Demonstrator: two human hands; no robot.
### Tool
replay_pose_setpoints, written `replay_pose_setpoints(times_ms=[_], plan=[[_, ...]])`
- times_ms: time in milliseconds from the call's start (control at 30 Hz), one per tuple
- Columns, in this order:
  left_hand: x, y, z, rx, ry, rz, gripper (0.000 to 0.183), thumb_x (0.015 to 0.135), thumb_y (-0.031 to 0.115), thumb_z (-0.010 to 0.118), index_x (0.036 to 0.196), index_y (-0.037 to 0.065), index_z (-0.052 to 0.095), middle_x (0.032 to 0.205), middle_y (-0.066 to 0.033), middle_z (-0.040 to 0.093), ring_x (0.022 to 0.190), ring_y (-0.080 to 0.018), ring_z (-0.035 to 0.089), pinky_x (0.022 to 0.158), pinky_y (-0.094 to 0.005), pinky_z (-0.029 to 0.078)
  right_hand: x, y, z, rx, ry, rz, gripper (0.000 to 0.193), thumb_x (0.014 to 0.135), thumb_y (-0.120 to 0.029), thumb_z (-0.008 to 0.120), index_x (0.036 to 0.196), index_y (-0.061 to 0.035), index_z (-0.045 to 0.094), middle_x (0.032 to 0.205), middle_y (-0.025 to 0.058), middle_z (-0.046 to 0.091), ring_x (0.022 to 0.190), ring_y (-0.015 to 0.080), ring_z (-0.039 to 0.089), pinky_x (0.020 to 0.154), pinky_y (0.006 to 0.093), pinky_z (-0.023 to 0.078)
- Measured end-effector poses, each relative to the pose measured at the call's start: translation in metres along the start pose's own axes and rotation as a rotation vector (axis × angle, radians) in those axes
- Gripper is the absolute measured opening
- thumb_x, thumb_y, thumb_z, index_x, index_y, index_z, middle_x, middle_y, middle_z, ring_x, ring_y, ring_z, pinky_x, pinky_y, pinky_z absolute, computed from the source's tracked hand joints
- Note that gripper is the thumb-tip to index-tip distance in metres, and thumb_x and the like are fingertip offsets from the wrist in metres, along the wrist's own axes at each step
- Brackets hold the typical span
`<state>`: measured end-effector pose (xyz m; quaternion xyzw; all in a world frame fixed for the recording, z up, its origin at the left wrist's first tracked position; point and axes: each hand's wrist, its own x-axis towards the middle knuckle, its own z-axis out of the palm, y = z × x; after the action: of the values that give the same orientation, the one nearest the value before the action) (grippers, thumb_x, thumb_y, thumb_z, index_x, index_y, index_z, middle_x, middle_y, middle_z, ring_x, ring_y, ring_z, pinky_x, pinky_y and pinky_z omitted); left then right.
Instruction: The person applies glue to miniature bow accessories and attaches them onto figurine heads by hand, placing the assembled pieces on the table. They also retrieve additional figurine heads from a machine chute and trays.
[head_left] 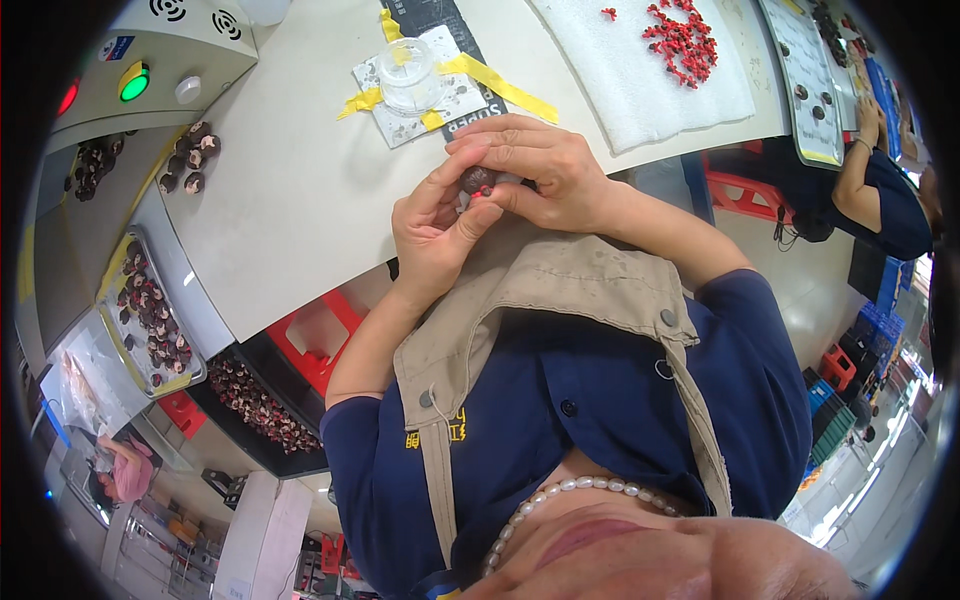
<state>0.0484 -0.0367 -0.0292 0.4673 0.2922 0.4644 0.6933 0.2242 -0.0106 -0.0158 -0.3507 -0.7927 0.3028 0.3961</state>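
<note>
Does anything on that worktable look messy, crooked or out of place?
Slightly. A clear round dish is fixed to the table with yellow tape strips stuck on at uneven angles, so it looks makeshift. Small red pieces lie loosely scattered on a white foam sheet. Nothing looks spilled or broken.

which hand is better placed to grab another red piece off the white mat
Probably the right hand: it lies nearer the red pieces on the white mat, up on that side. The left hand also grips the dark round part and could hold it alone.
</note>
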Motion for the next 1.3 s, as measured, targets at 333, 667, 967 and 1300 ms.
replay_pose_setpoints(times_ms=[333,667,967,1300], plan=[[0.003,0.001,0.001,-0.048,-0.009,-0.002,0.050,0.083,0.003,0.063,0.128,-0.002,0.043,0.125,-0.0119,0.049,0.110,-0.0168,0.051,0.092,-0.0270,0.042,0.003,-0.006,-0.004,-0.019,0.020,-0.012,0.042,0.063,0.000,0.067,0.105,-0.0009,0.061,0.105,0.0136,0.063,0.102,0.0286,0.058,0.083,0.0347,0.050],[0.005,0.001,-0.006,-0.235,-0.004,-0.131,0.064,0.089,0.017,0.057,0.138,0.000,0.020,0.122,-0.0144,0.050,0.109,-0.0180,0.052,0.092,-0.0287,0.043,0.004,-0.008,-0.005,-0.093,0.043,-0.049,0.040,0.064,-0.009,0.073,0.102,-0.0043,0.063,0.101,0.0073,0.064,0.101,0.0269,0.058,0.084,0.0349,0.049],[0.011,0.014,0.003,-0.365,0.033,-0.204,0.057,0.090,0.016,0.053,0.137,0.000,0.024,0.127,-0.0127,0.044,0.111,-0.0175,0.051,0.090,-0.0288,0.046,0.004,-0.007,-0.003,-0.094,0.045,-0.046,0.037,0.066,-0.013,0.074,0.101,-0.0046,0.063,0.100,0.0078,0.064,0.102,0.0259,0.058,0.083,0.0342,0.048],[0.013,0.015,0.003,-0.412,0.037,-0.184,0.057,0.090,0.015,0.053,0.137,0.001,0.024,0.124,-0.0144,0.047,0.108,-0.0229,0.054,0.091,-0.0321,0.046,0.006,-0.014,-0.003,0.023,0.060,0.070,0.042,0.067,-0.009,0.074,0.107,-0.0058,0.063,0.109,0.0092,0.059,0.096,0.0233,0.058,0.076,0.0278,0.050]])
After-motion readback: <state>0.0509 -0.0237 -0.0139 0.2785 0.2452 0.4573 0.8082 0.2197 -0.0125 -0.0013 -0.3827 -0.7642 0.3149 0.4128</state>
